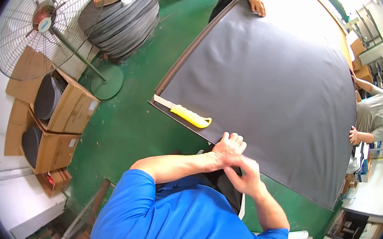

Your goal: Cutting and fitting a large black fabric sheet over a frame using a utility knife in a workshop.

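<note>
Head view: hands (236,160) perhaps gripping sheet (271,81) edge.

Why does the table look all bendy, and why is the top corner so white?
In the head view, the fisheye lens curves the straight edges of the table with the dark grey sheet and rings the picture in black; bright light washes out the upper right near the shelves; the yellow utility knife and both hands, left hand and right hand, look sharp.
</note>
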{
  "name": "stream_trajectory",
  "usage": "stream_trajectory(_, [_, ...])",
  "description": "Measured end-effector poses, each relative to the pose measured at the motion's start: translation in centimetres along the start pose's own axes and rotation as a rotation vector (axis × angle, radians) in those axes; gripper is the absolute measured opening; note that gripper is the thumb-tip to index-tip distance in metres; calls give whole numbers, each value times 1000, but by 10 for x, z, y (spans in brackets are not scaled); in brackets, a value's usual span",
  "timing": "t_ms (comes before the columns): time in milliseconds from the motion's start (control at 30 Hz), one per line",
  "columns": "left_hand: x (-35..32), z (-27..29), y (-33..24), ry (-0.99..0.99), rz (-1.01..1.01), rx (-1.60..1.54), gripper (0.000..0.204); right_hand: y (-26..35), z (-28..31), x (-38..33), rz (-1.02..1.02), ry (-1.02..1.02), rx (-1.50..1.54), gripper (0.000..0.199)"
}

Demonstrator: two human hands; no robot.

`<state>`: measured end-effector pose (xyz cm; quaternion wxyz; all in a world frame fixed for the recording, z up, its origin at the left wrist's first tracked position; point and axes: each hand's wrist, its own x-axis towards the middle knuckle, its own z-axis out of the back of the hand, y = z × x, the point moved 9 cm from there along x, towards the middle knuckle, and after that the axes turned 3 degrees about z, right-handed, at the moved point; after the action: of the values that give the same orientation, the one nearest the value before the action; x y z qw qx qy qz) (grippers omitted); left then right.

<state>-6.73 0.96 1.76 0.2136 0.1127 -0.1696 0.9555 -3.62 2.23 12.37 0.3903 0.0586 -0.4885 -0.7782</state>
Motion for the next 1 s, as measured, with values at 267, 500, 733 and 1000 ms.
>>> stream_trajectory(267, [6, 13, -28, 89, -64, 101, 38, -173, -49, -164, -606, -298, -155, 86])
stream_trajectory(500, [-35, 29, -102, -199, -377, 175, 37, -201, -68, -164, -464, -263, -182, 27])
stream_trajectory(733, [-8, 23, -133, 309, -177, -792, 16, -101, 18, -208, -397, -510, 135, 35])
stream_trajectory(1000, [55, 156, -254, 232, -599, -1254, 12, -94, 38, -306, -588, -952, -42, 50])
